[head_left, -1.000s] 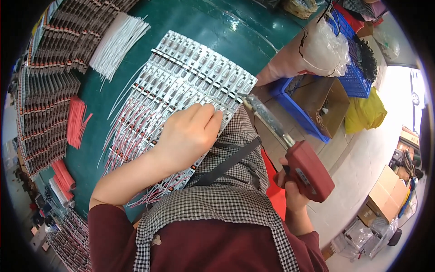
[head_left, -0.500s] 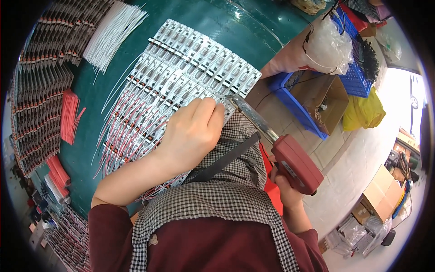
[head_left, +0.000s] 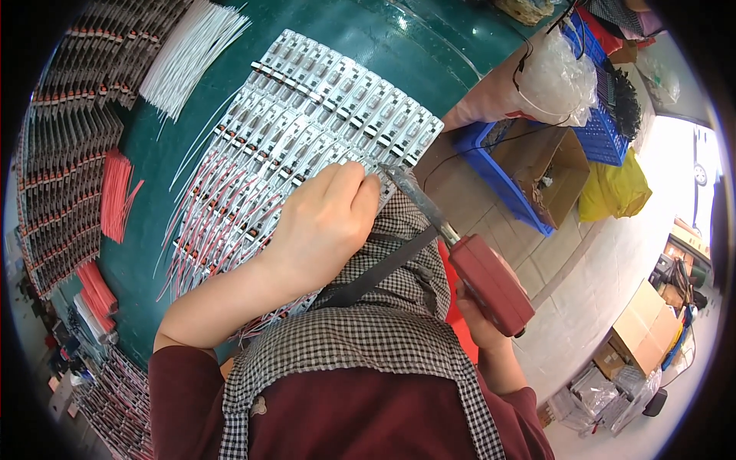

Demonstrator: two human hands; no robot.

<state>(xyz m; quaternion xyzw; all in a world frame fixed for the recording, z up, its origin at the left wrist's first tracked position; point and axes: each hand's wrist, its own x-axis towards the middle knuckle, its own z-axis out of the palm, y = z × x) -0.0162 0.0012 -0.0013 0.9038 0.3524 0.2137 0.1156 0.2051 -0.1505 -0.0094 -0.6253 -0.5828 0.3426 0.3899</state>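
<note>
So the left hand (head_left: 326,222) is lying palm-down with fingers curled on the rows of small white circuit boards (head_left: 322,107), which fan out toward 12 o'clock across the green table (head_left: 399,46). The right hand (head_left: 477,322) is wrapped tight around a red soldering iron (head_left: 491,284), its metal tip touching the boards' edge at 3 o'clock of the left fingertips. White wires (head_left: 192,54) sit at 11.
</note>
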